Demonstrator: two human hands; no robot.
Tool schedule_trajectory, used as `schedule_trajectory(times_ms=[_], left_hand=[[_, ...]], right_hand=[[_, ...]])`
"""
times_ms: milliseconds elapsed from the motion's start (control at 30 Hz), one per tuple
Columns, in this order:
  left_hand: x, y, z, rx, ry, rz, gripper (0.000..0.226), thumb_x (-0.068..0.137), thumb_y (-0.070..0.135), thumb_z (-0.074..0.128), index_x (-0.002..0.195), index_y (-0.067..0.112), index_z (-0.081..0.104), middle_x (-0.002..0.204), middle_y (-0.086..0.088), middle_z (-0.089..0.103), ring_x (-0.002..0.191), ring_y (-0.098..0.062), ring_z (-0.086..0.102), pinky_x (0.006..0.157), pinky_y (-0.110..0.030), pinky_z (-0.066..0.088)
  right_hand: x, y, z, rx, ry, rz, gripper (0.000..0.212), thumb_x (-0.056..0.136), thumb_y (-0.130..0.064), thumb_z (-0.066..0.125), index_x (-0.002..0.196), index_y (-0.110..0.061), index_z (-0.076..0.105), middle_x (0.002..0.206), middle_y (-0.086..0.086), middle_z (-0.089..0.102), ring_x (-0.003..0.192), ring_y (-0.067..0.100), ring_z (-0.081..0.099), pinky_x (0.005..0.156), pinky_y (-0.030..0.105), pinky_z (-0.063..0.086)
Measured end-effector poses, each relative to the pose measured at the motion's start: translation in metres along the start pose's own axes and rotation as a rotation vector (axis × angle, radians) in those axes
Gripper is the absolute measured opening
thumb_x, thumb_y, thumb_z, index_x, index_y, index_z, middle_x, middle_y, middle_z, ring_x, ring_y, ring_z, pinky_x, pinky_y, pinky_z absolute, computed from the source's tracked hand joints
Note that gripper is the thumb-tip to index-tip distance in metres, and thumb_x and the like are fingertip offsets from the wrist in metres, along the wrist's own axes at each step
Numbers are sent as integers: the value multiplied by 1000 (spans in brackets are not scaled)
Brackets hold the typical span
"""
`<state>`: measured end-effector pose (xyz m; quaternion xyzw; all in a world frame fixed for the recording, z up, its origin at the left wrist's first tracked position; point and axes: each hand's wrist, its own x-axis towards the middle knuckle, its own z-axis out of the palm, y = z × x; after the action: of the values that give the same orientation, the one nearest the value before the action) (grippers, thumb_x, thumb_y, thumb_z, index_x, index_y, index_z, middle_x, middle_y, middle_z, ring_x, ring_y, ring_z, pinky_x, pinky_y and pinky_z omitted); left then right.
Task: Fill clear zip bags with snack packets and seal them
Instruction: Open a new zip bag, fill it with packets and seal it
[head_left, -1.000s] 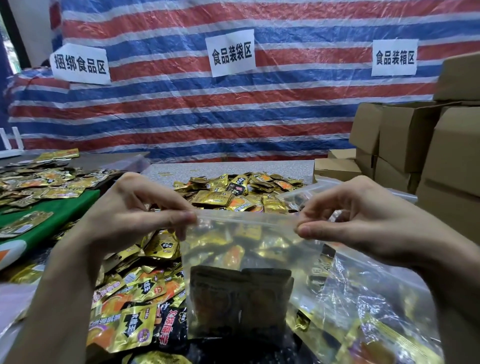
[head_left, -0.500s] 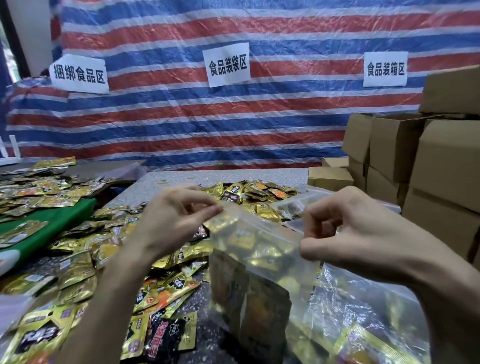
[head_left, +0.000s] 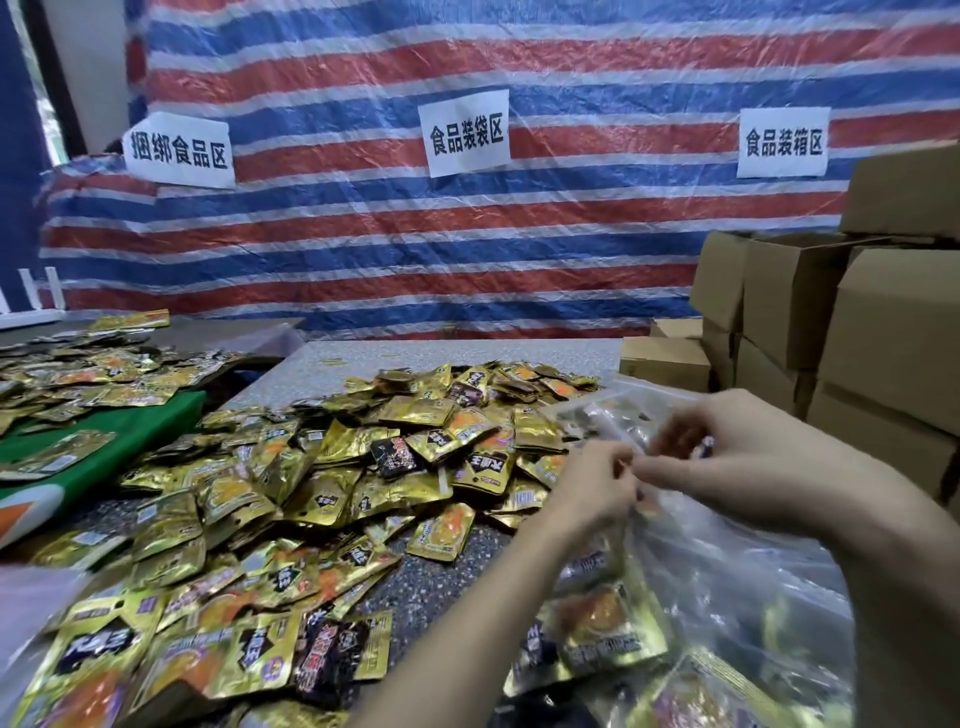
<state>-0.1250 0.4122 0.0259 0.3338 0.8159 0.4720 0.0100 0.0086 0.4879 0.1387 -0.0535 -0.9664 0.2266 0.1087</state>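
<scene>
Step in hand: judged to be sealing. Both hands meet at the top edge of a filled zip bag (head_left: 640, 543).
Left hand (head_left: 592, 493): fingers curled, tips pinching the bag's top edge. Motion blur hides the exact contact.
Right hand (head_left: 753, 467): thumb and forefinger pinch the same edge, the tips touching or just beside the left hand's tips.
Bag position: held upright off the table (head_left: 441, 587), hanging below the two hands at right of centre, near the loose pile of packets (head_left: 363, 467).
Technique: line up the two zip tracks at one corner first, then slide the pinch along the whole strip with even pressure while the other hand holds the edge taut.
Check: run the fingers over the strip once more. A gap at either end would leave the bag open.
Risk: a packet corner poking up into the mouth would block the track, so shake the contents down first.
Bag appearance: thin clear plastic, wrinkled and glossy. The zip strip itself is too blurred to make out.
Contents: gold foil snack packets (head_left: 597, 623) with dark and orange printing, stacked flat in the lower part, with the upper part slack.
Handling: probably limp and slippery, with the weight low, so the top edge folds easily.
Nearby: more clear bags (head_left: 753, 597) lie under the right forearm, and cardboard boxes (head_left: 831, 322) are stacked at right.
</scene>
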Motion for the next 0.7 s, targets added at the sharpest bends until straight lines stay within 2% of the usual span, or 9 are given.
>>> schedule_trajectory(times_ms=[100, 167, 200, 267, 333, 433, 533, 600, 700], left_hand=[[-12, -2, -9, -104, -59, 44, 30, 91, -1, 53, 117, 11, 62, 108, -2, 69, 104, -12, 65, 88, -33, 56], [-26, -2, -27, -127, -83, 91, 29, 93, 1, 52, 114, 20, 58, 104, 12, 65, 96, 6, 61, 83, -17, 53], [-34, -3, -38, -132, -56, 75, 30, 94, 3, 53, 116, 23, 59, 102, 16, 64, 92, 7, 61, 79, -14, 50], [-54, -8, -61, -125, 49, 28, 26, 95, 8, 55, 115, 21, 62, 105, 12, 67, 93, 2, 62, 79, -16, 49], [-80, -16, -85, -90, 162, -8, 21, 97, 18, 59, 116, 23, 64, 107, 9, 68, 97, -1, 63, 80, -19, 51], [-129, -31, -125, -19, 308, -42, 15, 96, 26, 62, 111, 27, 65, 100, 12, 68, 90, 4, 62, 71, -11, 49], [-179, -50, -166, 161, 442, -122, 16, 96, 26, 63, 111, 29, 65, 101, 14, 66, 86, 4, 62, 69, -13, 51], [-210, -66, -196, 374, 555, -234, 18, 95, 26, 63, 113, 27, 67, 107, 12, 67, 89, 0, 61, 72, -18, 51], [-252, -98, -245, 874, 636, -622, 30, 94, 32, 57, 122, 25, 64, 118, 0, 64, 105, -20, 59, 83, -34, 49]], right_hand=[[5, -13, 13, 54, -1, -152, 12, 88, -37, 68, 85, -26, 71, 79, -7, 70, 73, 1, 64, 69, 21, 53], [6, -21, 23, 48, -41, -230, 10, 91, -35, 66, 90, -26, 70, 86, -7, 69, 80, 4, 64, 77, 29, 56], [7, -26, 27, 47, -50, -264, 10, 91, -35, 65, 91, -26, 69, 87, -7, 69, 81, 5, 63, 79, 33, 56], [6, -35, 34, 72, -36, -337, 8, 91, -35, 64, 90, -28, 68, 86, -9, 68, 80, 5, 63, 78, 35, 55], [5, -44, 40, 95, -8, -399, 7, 91, -35, 64, 89, -29, 68, 84, -12, 68, 79, 3, 62, 76, 34, 53], [2, -55, 50, 118, -5, -465, 9, 91, -38, 63, 96, -31, 66, 90, -15, 66, 83, 0, 61, 77, 33, 54], [0, -65, 60, 111, -13, -528, 14, 89, -43, 59, 98, -33, 64, 93, -20, 63, 86, -3, 59, 78, 29, 53], [-1, -69, 66, 95, -25, -569, 15, 90, -43, 60, 100, -34, 64, 93, -21, 62, 85, -5, 58, 74, 22, 51], [-2, -72, 72, 72, -44, -608, 18, 88, -47, 57, 100, -35, 62, 93, -22, 61, 87, -8, 55, 68, 17, 45]])
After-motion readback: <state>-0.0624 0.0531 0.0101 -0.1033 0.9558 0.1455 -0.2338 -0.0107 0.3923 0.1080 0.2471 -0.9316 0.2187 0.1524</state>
